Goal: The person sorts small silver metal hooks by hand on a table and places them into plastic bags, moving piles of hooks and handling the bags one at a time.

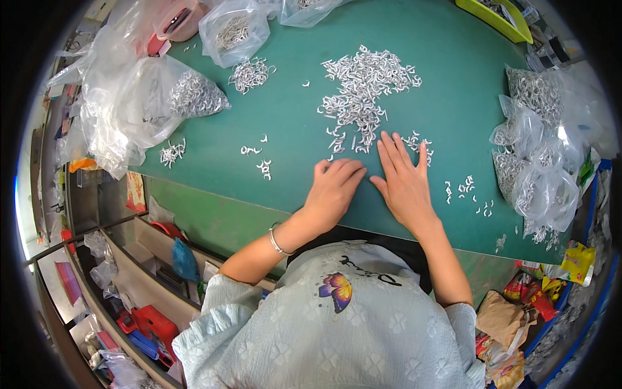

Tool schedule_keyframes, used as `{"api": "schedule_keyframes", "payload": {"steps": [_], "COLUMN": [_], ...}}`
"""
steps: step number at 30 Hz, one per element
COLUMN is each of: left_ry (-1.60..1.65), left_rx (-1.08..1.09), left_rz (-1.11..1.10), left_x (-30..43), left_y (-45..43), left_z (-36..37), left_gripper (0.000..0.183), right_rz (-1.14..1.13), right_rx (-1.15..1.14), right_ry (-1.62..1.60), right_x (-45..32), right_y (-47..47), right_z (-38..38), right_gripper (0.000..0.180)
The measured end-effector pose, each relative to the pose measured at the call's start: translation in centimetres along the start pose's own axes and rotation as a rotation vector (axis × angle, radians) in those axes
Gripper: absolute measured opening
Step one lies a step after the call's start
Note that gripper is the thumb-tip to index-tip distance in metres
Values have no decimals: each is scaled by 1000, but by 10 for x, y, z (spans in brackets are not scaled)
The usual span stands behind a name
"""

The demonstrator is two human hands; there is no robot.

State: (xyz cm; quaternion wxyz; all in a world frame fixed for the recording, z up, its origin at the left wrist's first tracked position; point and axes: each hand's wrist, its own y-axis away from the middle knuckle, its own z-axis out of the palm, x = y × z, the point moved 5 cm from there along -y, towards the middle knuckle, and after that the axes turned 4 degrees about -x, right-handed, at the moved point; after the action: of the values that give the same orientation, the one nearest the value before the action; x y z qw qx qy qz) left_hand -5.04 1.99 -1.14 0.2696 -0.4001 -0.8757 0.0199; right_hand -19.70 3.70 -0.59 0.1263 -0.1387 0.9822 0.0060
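A large pile of small, curved, silvery metal pieces point(359, 97) lies on the green tabletop point(286, 116) in front of me. My right hand point(404, 182) rests flat at the pile's near edge, palm down and fingers spread, holding nothing. Just beyond its fingers is a small cluster of the same pieces point(413, 141). My left hand point(335, 189) is beside it, fingers bent and pointing towards the right hand. Whether anything is between the left fingertips is hidden. A bracelet point(276, 240) circles my left wrist.
Smaller groups of pieces lie to the left point(264, 169) and right point(466, 185). Clear plastic bags of pieces stand at the left point(194, 95) and right point(534, 97) edges. A yellow-green tray point(515, 26) is at the back right. Open drawers point(160, 257) lie below the table's left side.
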Motion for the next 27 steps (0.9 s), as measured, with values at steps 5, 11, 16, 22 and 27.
{"api": "schedule_keyframes", "payload": {"steps": [5, 11, 16, 22, 27], "left_ry": [-20, -26, 210, 239, 595], "left_rx": [156, 263, 75, -129, -28], "left_rz": [-138, -257, -103, 87, -133], "left_x": [-28, -35, 14, 37, 22], "left_y": [29, 34, -13, -54, -50], "left_z": [-25, -33, -5, 35, 32], "left_gripper": [31, 32, 37, 26, 17], "right_rz": [33, 214, 160, 272, 241], "right_rx": [-171, 228, 132, 261, 282], "right_ry": [-10, -275, -121, -146, -188], "right_x": [-5, 24, 2, 16, 9], "right_y": [41, 75, 66, 83, 75], "right_z": [2, -15, -14, -21, -19], "right_gripper": [70, 43, 36, 29, 28]}}
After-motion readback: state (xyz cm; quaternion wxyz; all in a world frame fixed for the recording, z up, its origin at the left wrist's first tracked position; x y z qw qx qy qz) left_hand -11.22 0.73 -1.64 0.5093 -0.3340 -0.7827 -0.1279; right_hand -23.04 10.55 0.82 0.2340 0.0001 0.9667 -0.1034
